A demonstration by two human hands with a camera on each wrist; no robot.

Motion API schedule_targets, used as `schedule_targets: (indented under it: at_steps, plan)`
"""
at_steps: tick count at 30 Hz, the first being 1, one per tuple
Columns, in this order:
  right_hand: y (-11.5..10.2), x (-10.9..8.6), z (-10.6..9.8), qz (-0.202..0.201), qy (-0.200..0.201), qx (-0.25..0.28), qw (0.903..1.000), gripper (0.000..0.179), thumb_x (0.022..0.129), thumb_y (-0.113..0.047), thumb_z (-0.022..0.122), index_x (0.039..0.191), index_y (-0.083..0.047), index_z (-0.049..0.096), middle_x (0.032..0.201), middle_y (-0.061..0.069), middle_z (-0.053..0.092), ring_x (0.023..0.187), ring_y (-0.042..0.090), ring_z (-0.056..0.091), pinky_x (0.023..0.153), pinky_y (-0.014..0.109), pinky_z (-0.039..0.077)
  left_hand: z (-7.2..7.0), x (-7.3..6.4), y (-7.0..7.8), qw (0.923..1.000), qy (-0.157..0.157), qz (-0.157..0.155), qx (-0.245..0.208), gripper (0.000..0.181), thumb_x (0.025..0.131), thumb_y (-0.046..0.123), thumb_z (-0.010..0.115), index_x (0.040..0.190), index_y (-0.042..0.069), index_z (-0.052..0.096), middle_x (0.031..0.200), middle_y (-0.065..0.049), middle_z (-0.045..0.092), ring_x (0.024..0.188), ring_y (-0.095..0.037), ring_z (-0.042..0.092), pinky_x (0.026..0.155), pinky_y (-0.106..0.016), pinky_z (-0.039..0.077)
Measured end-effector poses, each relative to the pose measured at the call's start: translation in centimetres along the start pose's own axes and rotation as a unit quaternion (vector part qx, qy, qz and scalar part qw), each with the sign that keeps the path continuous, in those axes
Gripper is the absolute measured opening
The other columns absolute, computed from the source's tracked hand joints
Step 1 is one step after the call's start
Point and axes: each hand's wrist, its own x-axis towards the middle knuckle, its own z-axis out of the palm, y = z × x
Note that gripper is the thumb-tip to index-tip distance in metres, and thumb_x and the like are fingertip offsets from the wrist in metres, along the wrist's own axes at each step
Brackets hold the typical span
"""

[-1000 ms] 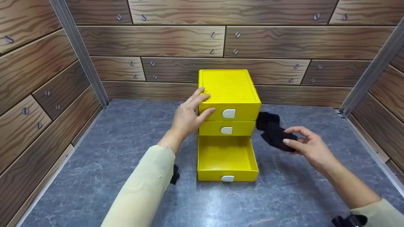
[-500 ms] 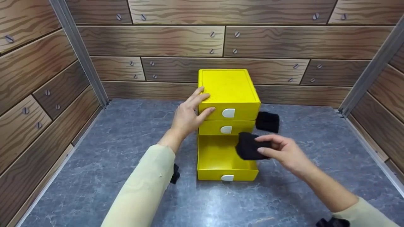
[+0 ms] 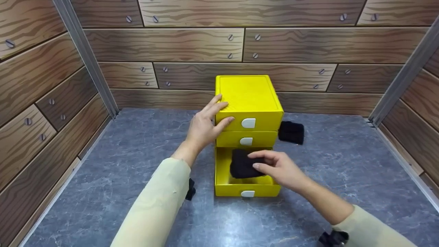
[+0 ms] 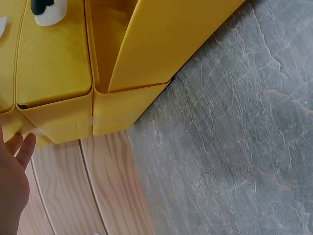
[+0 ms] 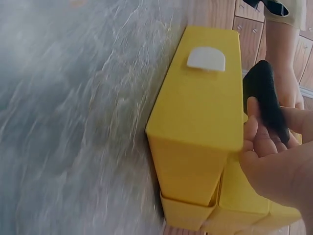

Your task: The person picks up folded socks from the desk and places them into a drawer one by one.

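Observation:
A yellow three-drawer cabinet (image 3: 248,94) stands mid-table, its bottom drawer (image 3: 226,190) pulled out and the upper two closed. My left hand (image 3: 203,126) rests on the cabinet's upper left corner, fingers on the top edge and thumb against the front. In the left wrist view, that hand (image 4: 12,178) touches the cabinet's side with extended fingers. My right hand (image 3: 281,169) pinches a folded black cloth (image 3: 240,165) by its right edge, over the pulled-out drawer. From the right wrist, the cloth (image 5: 266,100) shows as a thick fold between thumb and fingers, above the drawer's side.
Another folded black cloth (image 3: 291,132) lies on the grey marbled table (image 3: 151,137) to the right of the cabinet. Wood-patterned panels (image 3: 171,44) enclose the table at the back and both sides. White handles (image 3: 248,122) stick out from the drawer fronts.
My right hand has carried the folded black cloth leftward from beside the cabinet to over the pulled-out drawer. The left hand and the cabinet have stayed put.

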Motion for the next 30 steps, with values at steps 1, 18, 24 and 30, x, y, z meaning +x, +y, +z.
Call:
schedule_targets:
  at_steps: [1, 18, 24, 30]
  plan:
    - [0.0, 0.1, 0.2, 0.002, -0.004, -0.002, 1.0, 0.033, 0.105, -0.019, 0.069, 0.135, -0.005, 0.071, 0.129, 0.015, 0.071, 0.098, 0.02, 0.068, 0.087, 0.027, 0.058, 0.0, 0.0, 0.0, 1.0, 0.0, 0.0, 0.0, 0.057, 0.101, 0.05, 0.07, 0.15, 0.022, 0.063, 0.168, 0.005, 0.041, 0.141, -0.024, 0.057, 0.115, -0.041, 0.047]
    - [-0.1, 1.9, 2.3, 0.043, -0.08, -0.038, 0.9952, 0.035, 0.108, -0.019, 0.064, 0.14, -0.005, 0.069, 0.12, 0.013, 0.073, 0.088, 0.022, 0.068, 0.091, 0.044, 0.06, 0.0, 0.0, -0.1, 1.0, 0.004, 0.006, -0.005, 0.055, 0.102, 0.048, 0.07, 0.149, 0.021, 0.063, 0.168, 0.004, 0.042, 0.14, -0.023, 0.057, 0.113, -0.04, 0.048]
    - [0.0, 2.4, 2.7, 0.062, -0.1, -0.041, 0.9922, 0.034, 0.107, -0.017, 0.065, 0.138, -0.005, 0.07, 0.071, -0.001, 0.054, 0.072, 0.017, 0.054, 0.083, 0.038, 0.059, 0.0, 0.0, -0.1, 1.0, 0.004, 0.006, -0.005, 0.055, 0.102, 0.049, 0.07, 0.149, 0.021, 0.063, 0.167, 0.004, 0.042, 0.14, -0.024, 0.057, 0.114, -0.04, 0.047]
    - [0.4, 2.8, 2.6, 0.089, -0.127, -0.026, 0.9876, 0.033, 0.107, -0.016, 0.063, 0.138, -0.006, 0.07, 0.071, 0.0, 0.05, 0.064, 0.014, 0.044, 0.062, 0.026, 0.041, 0.1, 0.0, -0.1, 1.0, 0.003, 0.003, -0.005, 0.056, 0.102, 0.051, 0.069, 0.149, 0.022, 0.063, 0.168, 0.005, 0.042, 0.141, -0.024, 0.056, 0.114, -0.04, 0.047]
